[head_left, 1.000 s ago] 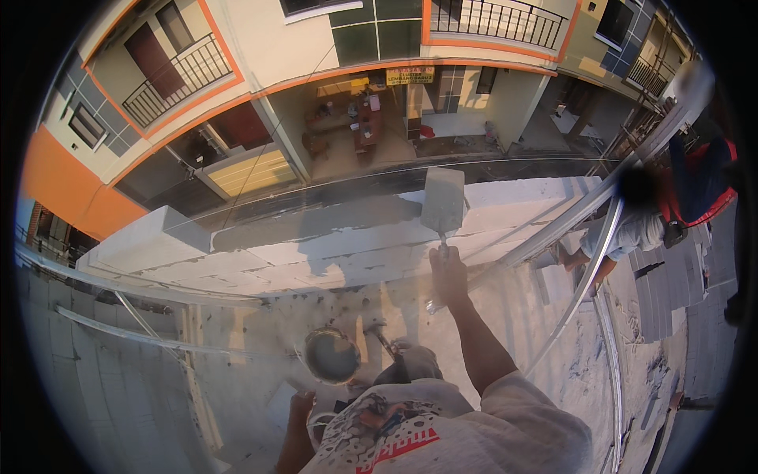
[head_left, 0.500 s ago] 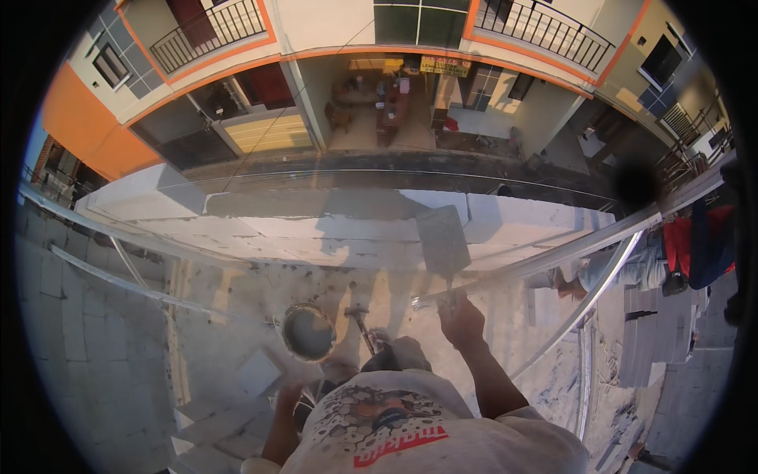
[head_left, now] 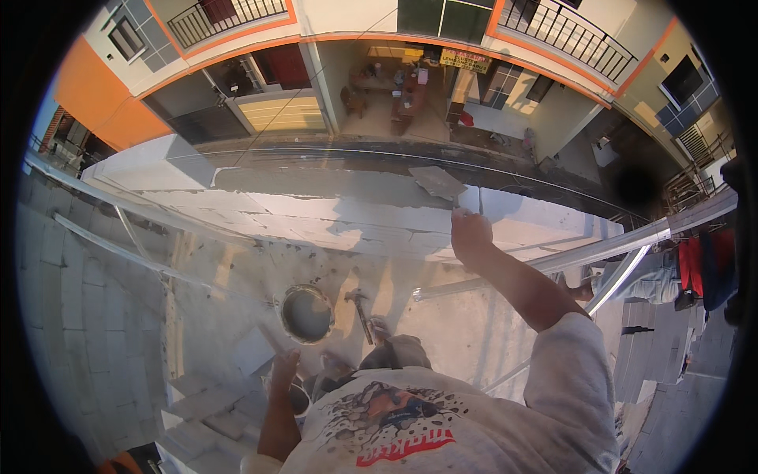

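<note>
My right hand [head_left: 471,231] is closed around the handle of a broad flat trowel [head_left: 437,182]. The trowel's grey blade lies over the top of the white block wall [head_left: 371,217], at the right end of a grey mortar strip [head_left: 316,182]. By my left side, my left hand [head_left: 285,370] is low, beside a small bucket [head_left: 298,400] partly hidden by my shirt; its fingers are too small to read. A round bucket of grey mix [head_left: 306,314] stands on the floor ahead of me. Right of it lies a hammer [head_left: 361,314].
Metal rails [head_left: 553,257] cross on the right, and another rail [head_left: 126,245] runs on the left. White blocks [head_left: 201,411] are stacked at lower left. A thin line [head_left: 505,162] stretches along the wall. Another person's legs [head_left: 632,276] show at right.
My right hand has moved forward and up with the trowel, from above the floor to the wall top. My left hand has risen slightly. The whole view has shifted a little.
</note>
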{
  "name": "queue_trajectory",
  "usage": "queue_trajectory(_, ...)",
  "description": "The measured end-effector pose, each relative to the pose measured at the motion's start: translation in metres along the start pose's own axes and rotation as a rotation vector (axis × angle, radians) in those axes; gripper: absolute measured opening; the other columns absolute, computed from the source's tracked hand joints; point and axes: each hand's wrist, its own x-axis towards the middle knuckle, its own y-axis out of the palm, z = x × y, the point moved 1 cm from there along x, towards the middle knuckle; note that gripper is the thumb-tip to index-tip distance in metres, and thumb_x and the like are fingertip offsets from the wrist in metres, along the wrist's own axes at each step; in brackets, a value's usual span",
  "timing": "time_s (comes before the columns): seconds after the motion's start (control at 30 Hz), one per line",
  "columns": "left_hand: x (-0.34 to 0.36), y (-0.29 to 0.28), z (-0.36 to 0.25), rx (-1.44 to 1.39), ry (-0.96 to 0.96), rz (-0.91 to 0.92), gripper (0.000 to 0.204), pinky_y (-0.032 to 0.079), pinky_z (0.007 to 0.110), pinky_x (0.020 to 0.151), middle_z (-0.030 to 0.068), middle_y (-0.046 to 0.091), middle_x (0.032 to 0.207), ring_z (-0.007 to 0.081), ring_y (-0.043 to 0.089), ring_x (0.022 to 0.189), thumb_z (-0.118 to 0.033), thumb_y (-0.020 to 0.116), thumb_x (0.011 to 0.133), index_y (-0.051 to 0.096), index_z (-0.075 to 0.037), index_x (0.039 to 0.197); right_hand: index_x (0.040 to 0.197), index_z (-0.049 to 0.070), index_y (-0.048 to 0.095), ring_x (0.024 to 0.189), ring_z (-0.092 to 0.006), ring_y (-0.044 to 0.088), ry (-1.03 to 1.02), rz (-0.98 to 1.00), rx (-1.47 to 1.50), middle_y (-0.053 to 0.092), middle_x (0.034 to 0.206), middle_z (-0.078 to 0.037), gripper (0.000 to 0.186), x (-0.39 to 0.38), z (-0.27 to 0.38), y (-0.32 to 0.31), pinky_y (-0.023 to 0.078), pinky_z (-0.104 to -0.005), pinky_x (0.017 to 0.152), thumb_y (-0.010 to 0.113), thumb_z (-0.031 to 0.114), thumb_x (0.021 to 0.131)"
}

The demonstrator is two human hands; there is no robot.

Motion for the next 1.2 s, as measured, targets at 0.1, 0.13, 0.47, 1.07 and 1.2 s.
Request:
queue_trajectory(0.1,-0.004,0.001,0.019,0.097,0.191,-0.025,0.031,0.049,0.03,0.077,0.0051,0.067,0.09,0.0153,0.062,0.083,-0.024,0.063,0.089,0.066,0.002,0.105,0.106,0.006,0.065,0.079,-0.0239,0.069,-0.007,0.266,-0.085,0.069,0.093,-0.01,0.03,0.035,0.001,-0.028,0.052,-0.0368,0.053,0.066,0.016,0.077)
queue_trajectory(0.13,-0.008,0.003,0.031,0.154,0.222,-0.036,0.03,0.049,0.03,0.076,0.005,0.067,0.089,0.0151,0.063,0.083,-0.023,0.063,0.089,0.066,0.002,0.104,0.101,0.008,0.068,0.083,-0.025,0.069,-0.044,0.426,-0.183,0.07,0.095,-0.01,0.026,0.046,-0.003,-0.039,0.053,-0.0354,0.058,0.066,0.016,0.077)
queue_trajectory(0.47,-0.094,0.04,0.238,-0.078,0.021,-0.151,0.023,0.051,0.031,0.065,0.0075,0.066,0.086,0.0181,0.064,0.076,-0.019,0.063,0.087,0.066,0.0,0.1,0.113,-0.001,0.052,0.088,-0.0352,0.067,0.173,0.064,0.172,0.067,0.095,-0.023,0.042,0.018,-0.015,-0.082,0.054,-0.0445,0.076,0.061,0.018,0.076)
queue_trajectory(1.07,-0.4,0.059,0.165,-0.764,-0.616,-0.931,0.049,0.045,0.034,0.086,0.012,0.065,0.108,0.0208,0.062,0.098,-0.038,0.054,0.094,0.055,-0.002,0.128,0.086,-0.001,0.066,0.059,-0.0272,0.066,-0.442,0.868,0.841,0.067,0.077,-0.018,0.031,-0.08,0.444,0.2,0.051,-0.0378,0.055,0.066,0.028,0.074)
queue_trajectory(1.2,-0.488,0.18,0.18,-1.04,-1.219,-0.993,0.045,0.043,0.037,0.067,0.011,0.066,0.105,0.0229,0.065,0.088,-0.039,0.057,0.09,0.055,-0.005,0.119,0.1,0.0,0.066,0.087,-0.029,0.07,-0.475,0.654,0.339,0.069,0.09,-0.021,0.035,-0.049,0.498,0.196,0.054,-0.0407,0.072,0.06,0.026,0.078)
